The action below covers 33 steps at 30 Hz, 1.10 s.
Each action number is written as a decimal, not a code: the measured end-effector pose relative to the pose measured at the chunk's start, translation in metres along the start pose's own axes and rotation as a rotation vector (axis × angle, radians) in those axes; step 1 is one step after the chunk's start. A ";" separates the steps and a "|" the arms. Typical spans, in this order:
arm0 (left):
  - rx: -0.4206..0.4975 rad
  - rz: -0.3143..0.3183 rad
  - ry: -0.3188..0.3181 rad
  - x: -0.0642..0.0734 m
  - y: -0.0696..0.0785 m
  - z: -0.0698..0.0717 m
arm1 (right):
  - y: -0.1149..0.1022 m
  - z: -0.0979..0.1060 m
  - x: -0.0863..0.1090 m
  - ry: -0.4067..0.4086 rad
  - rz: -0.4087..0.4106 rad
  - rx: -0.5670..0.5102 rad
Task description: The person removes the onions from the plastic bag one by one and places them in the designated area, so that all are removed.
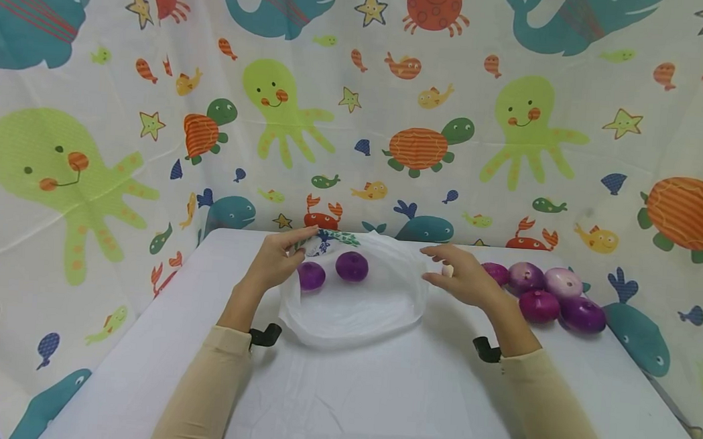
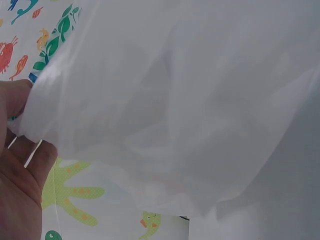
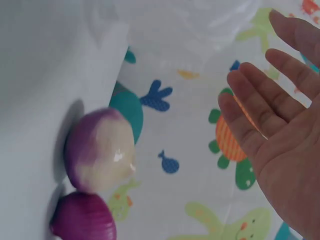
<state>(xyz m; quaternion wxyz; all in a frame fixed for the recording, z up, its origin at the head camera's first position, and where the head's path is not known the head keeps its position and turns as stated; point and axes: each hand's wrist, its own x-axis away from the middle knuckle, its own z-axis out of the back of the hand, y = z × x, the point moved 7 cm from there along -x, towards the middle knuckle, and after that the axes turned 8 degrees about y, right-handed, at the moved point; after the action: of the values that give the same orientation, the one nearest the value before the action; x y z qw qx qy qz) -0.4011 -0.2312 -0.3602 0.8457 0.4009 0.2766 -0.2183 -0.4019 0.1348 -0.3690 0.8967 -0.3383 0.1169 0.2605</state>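
Observation:
A thin white plastic bag (image 1: 360, 321) with a green and blue print lies on the table, its mouth facing me. Inside it sit two purple onions, one near the middle (image 1: 351, 266) and one partly covered at the left (image 1: 310, 276). My left hand (image 1: 276, 263) pinches the left edge of the bag between thumb and fingers; the left wrist view shows the stretched plastic (image 2: 150, 110) hiding what lies behind it. Beside the bag's right edge, my right hand (image 1: 461, 274) holds nothing, and in the right wrist view its fingers (image 3: 250, 100) are extended.
Several purple onions cluster at the right of the white table (image 1: 364, 408), just beyond my right hand, among them a paler onion (image 1: 563, 283) and a dark one (image 1: 583, 315). A curtain (image 1: 361, 65) printed with sea animals hangs behind and along both sides.

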 end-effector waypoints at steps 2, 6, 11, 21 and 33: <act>0.005 0.004 0.000 0.000 0.000 0.000 | -0.005 -0.007 -0.001 -0.018 -0.003 -0.002; 0.023 0.004 0.000 0.001 0.000 0.000 | -0.012 -0.020 -0.002 -0.047 -0.014 0.019; 0.026 0.004 0.000 0.001 0.001 0.000 | -0.022 -0.032 -0.002 -0.083 0.031 0.009; 0.015 0.008 0.003 0.000 0.001 0.000 | -0.036 -0.057 -0.010 -0.133 0.087 -0.015; 0.014 0.013 0.007 0.000 0.002 0.000 | -0.041 -0.082 -0.014 -0.152 0.164 -0.033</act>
<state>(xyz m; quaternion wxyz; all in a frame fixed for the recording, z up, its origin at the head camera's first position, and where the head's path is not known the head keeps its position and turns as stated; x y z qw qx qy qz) -0.3999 -0.2296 -0.3592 0.8434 0.4090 0.2755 -0.2134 -0.3943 0.0486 -0.4026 0.8730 -0.3214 0.0716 0.3599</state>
